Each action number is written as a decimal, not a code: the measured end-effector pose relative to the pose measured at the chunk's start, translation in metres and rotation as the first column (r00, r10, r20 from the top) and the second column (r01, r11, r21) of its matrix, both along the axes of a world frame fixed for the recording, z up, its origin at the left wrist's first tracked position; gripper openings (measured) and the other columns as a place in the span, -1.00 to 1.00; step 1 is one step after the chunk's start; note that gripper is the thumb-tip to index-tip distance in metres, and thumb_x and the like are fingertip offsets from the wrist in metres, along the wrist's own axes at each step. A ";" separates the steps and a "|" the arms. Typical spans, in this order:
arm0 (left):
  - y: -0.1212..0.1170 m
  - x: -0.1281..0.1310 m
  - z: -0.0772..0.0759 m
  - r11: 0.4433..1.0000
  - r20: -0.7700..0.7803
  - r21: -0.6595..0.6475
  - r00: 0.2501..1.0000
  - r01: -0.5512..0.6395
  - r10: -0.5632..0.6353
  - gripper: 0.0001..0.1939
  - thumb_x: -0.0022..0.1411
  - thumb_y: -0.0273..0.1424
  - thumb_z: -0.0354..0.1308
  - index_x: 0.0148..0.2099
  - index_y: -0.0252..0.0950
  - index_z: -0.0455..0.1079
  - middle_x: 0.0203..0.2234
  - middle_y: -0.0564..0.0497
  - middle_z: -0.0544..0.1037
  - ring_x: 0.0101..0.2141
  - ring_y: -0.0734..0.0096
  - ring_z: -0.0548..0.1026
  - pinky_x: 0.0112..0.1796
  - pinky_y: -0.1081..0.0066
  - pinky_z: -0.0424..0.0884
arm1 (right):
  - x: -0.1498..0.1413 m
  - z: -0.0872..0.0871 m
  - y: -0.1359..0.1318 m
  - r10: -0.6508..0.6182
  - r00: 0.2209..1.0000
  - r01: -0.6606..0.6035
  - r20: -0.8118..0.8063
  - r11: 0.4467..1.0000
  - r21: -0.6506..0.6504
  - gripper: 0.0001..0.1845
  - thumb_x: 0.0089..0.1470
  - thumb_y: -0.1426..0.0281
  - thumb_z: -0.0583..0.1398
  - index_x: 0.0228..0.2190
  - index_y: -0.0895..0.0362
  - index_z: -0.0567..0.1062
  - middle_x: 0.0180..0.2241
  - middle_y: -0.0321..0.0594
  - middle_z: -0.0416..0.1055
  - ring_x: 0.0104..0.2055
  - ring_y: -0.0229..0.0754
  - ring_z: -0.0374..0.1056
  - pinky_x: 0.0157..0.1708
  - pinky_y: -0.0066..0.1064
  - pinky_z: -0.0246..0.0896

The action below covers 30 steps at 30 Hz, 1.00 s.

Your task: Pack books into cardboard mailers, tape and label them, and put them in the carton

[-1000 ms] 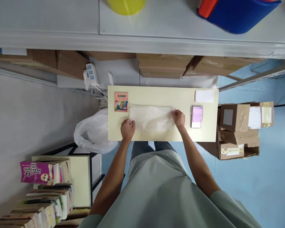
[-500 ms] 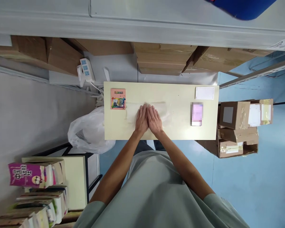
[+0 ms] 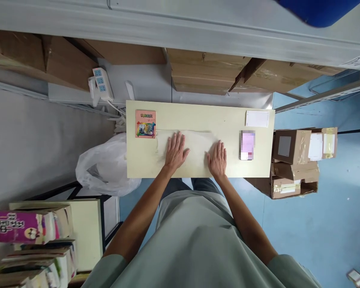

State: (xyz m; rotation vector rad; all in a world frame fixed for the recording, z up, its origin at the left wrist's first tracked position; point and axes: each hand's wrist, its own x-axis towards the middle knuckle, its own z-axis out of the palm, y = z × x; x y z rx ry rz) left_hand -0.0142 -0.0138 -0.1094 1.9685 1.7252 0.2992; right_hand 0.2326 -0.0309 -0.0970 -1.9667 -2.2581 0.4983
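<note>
A thin, whitish, see-through sheet [image 3: 197, 143] lies flat on the cream tabletop [image 3: 231, 116]; I cannot tell whether it is film, paper or cloth. My left hand [image 3: 175, 152] rests palm down on its left part, fingers stretched and thumb out to the right. At the sheet's right end lies my right hand [image 3: 218, 159], also flat, with its fingers extended and thumb apart. Neither hand grips anything. Left of the sheet is a pink booklet [image 3: 145, 124] with a colourful picture. A pinkish-purple item [image 3: 247, 145], blurred out, lies to the right of my right hand.
A white card [image 3: 257, 119] lies at the table's back right. Cardboard boxes [image 3: 202, 72] line the shelf behind; more boxes [image 3: 291, 147] are stacked at the right. A power strip [image 3: 103, 84], a white plastic bag [image 3: 106, 165] and stacked books [image 3: 21, 227] are on the left.
My hands were side by side at the sheet's middle and have moved apart, the right one sliding right to the sheet's end, the left staying nearer the middle. The view has shifted slightly.
</note>
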 end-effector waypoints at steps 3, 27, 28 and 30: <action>-0.001 0.002 0.002 0.995 0.018 0.003 0.995 -0.100 0.100 -0.20 0.59 -0.10 -0.13 0.65 -0.45 -0.12 0.61 -0.30 -0.16 0.59 -0.01 -0.33 0.53 -0.24 -0.29 | -0.041 0.007 0.009 0.076 0.996 -0.076 -0.053 0.997 -0.006 -0.20 0.58 0.10 -0.16 0.57 0.35 -0.09 0.59 0.18 -0.14 0.66 0.13 -0.25 0.57 0.14 -0.19; 0.003 -0.014 0.002 0.990 0.018 -0.037 0.990 -0.136 0.136 -0.24 0.55 -0.09 -0.02 0.62 -0.33 0.05 0.61 -0.22 -0.12 0.59 -0.04 -0.33 0.52 -0.27 -0.23 | -0.030 -0.019 0.042 0.062 0.997 -0.062 -0.040 0.998 0.002 -0.12 0.50 -0.03 0.01 0.55 0.28 0.07 0.59 0.13 -0.09 0.65 0.15 -0.18 0.56 0.12 -0.17; 0.003 -0.014 0.002 0.989 0.018 -0.042 0.990 -0.139 0.140 -0.24 0.55 -0.09 -0.01 0.62 -0.32 0.05 0.61 -0.21 -0.12 0.59 -0.04 -0.32 0.52 -0.28 -0.23 | -0.030 -0.019 0.042 0.058 0.998 -0.058 -0.039 0.998 -0.003 -0.12 0.50 -0.03 0.01 0.55 0.27 0.07 0.59 0.13 -0.09 0.64 0.16 -0.18 0.56 0.13 -0.16; 0.003 -0.014 0.001 0.988 0.024 -0.047 0.989 -0.144 0.145 -0.24 0.54 -0.09 0.00 0.62 -0.30 0.05 0.61 -0.21 -0.10 0.59 -0.05 -0.31 0.51 -0.29 -0.23 | -0.030 -0.019 0.042 0.051 0.998 -0.051 -0.034 0.999 -0.009 -0.13 0.49 -0.03 0.01 0.55 0.25 0.07 0.58 0.13 -0.07 0.64 0.17 -0.16 0.55 0.15 -0.14</action>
